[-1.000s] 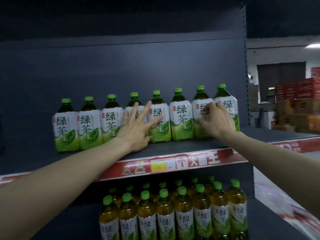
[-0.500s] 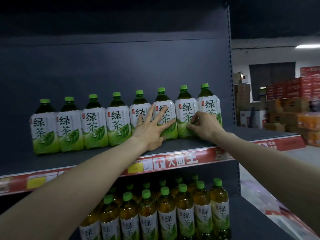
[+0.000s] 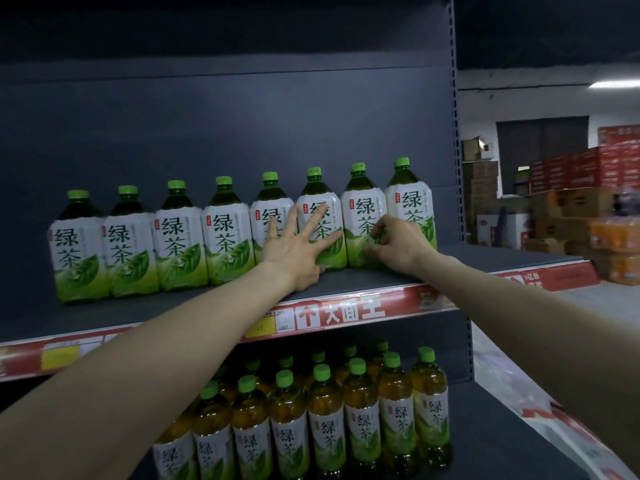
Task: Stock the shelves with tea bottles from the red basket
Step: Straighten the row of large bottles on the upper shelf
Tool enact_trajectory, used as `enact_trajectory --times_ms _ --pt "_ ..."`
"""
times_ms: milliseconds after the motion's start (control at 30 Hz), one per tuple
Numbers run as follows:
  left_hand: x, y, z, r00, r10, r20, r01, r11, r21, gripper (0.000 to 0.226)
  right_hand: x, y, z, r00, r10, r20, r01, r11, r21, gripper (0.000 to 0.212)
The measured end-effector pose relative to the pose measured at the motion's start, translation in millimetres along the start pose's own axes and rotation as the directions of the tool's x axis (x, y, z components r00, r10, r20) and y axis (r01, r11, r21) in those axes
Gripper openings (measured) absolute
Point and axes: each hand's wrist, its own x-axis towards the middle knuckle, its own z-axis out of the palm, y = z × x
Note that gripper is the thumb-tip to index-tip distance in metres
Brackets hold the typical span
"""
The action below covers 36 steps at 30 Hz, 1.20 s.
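Note:
Several large green tea bottles (image 3: pixel 180 244) with green caps and white-green labels stand in a row at the back of the dark upper shelf (image 3: pixel 194 306). My left hand (image 3: pixel 294 251) lies spread with straight fingers against the fifth and sixth bottles (image 3: pixel 322 202) from the left. My right hand (image 3: pixel 394 244) has its fingers curled against the lower label of the seventh bottle (image 3: pixel 363 209), beside the last bottle (image 3: pixel 412 202). The red basket is not in view.
The lower shelf holds several smaller amber tea bottles (image 3: pixel 325 420). A red price strip (image 3: pixel 346 313) runs along the upper shelf's edge. The shelf upright (image 3: pixel 457 168) ends the row on the right. Stacked cardboard boxes (image 3: pixel 568 209) fill the background at right.
My left hand slid rightwards along the row, from the fourth and fifth bottles to the fifth and sixth. My right hand dropped lower on the seventh bottle's label. The camera turned slightly left.

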Motion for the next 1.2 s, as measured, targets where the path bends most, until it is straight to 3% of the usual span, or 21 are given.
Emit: enact_trajectory --times_ms 100,167,267,333,467,1200 --pt "-0.5 2.4 2.3 1.000 0.008 -0.005 -0.008 0.998 -0.065 0.078 -0.5 3.6 -7.1 0.947 0.001 -0.320 0.011 0.999 0.035 0.034" --pt "-1.5 4.5 3.9 1.000 -0.007 0.002 0.007 0.992 -0.128 0.078 0.8 10.8 -14.3 0.896 0.091 -0.435 -0.096 0.995 0.011 0.059" --pt "-3.2 6.5 6.1 0.999 -0.019 0.035 0.025 0.988 -0.154 0.075 6.0 24.8 -23.7 0.877 0.397 -0.269 -0.356 0.915 0.189 0.100" --pt "-5.0 4.4 7.3 0.999 -0.012 0.051 0.020 0.989 -0.144 0.072 10.2 30.5 -25.9 0.861 0.500 -0.095 -0.448 0.833 0.325 0.103" --pt "-5.7 1.8 9.0 0.996 -0.005 0.085 0.018 0.988 -0.154 0.068 12.5 32.9 -22.2 0.874 0.485 -0.042 -0.456 0.845 0.280 0.091" --pt "-6.1 4.5 7.8 0.993 -0.002 0.117 0.027 0.978 -0.208 0.065 22.7 38.1 -16.7 0.903 0.430 0.007 -0.429 0.899 0.092 0.090"
